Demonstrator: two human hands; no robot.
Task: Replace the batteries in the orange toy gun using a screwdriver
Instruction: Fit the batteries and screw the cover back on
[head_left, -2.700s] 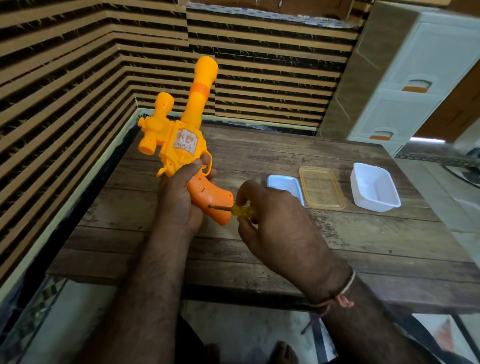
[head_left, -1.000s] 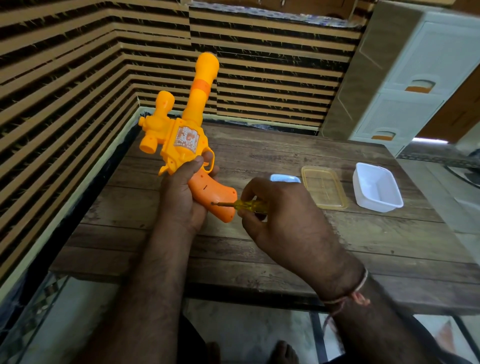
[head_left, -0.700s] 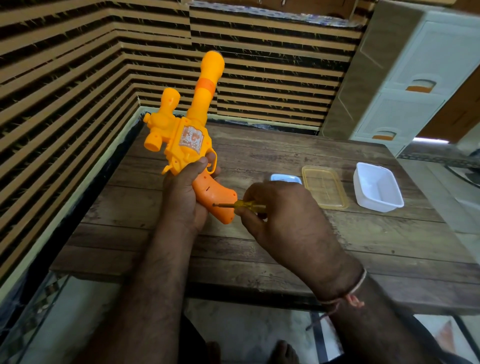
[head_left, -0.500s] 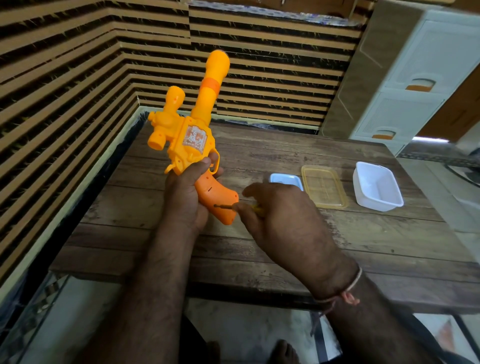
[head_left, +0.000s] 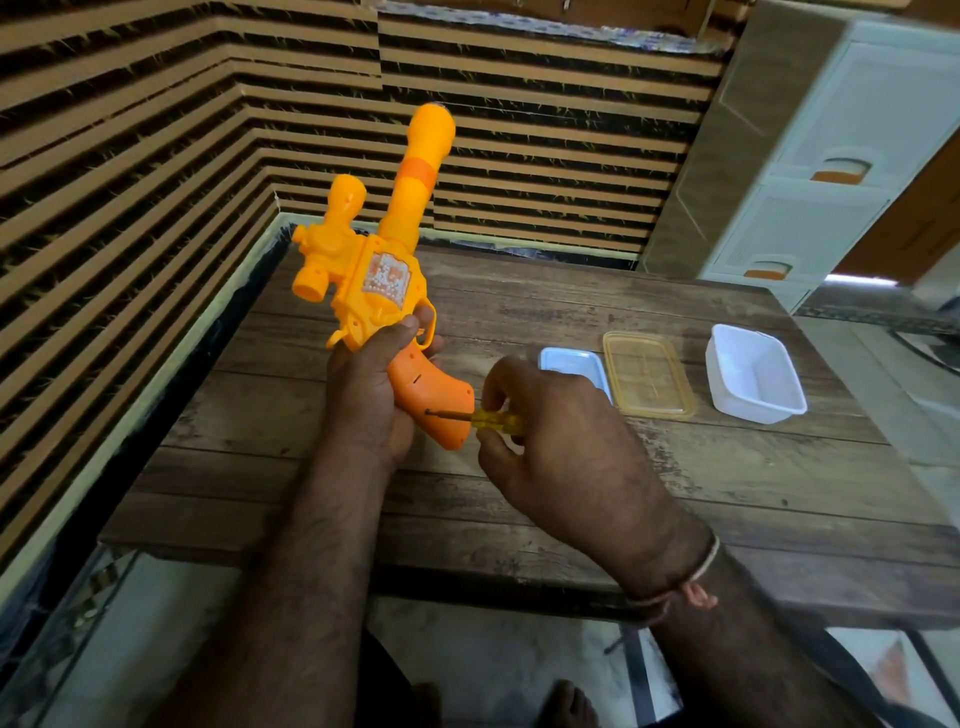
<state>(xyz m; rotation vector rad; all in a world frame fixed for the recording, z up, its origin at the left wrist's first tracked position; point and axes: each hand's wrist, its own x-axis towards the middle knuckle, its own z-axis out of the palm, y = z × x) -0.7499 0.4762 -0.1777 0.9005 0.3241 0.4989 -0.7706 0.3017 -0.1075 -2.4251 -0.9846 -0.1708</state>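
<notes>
- Left hand (head_left: 371, 400) is wrapped tight around the orange toy gun (head_left: 382, 280), held above the wooden table (head_left: 727, 493), barrel pointing up and away, grip angling down toward the right.
- Screwdriver (head_left: 475, 417) lies nearly level, tip pressed into the grip's side, shaft crossing the grip's long axis.
- Right hand (head_left: 566, 441) pinches the yellow handle, closed on it, just beside the grip: that's the working hand.
- Further right sit a blue lid (head_left: 571, 364), clear lid (head_left: 647, 374) and white tub (head_left: 753, 382). No batteries visible.
</notes>
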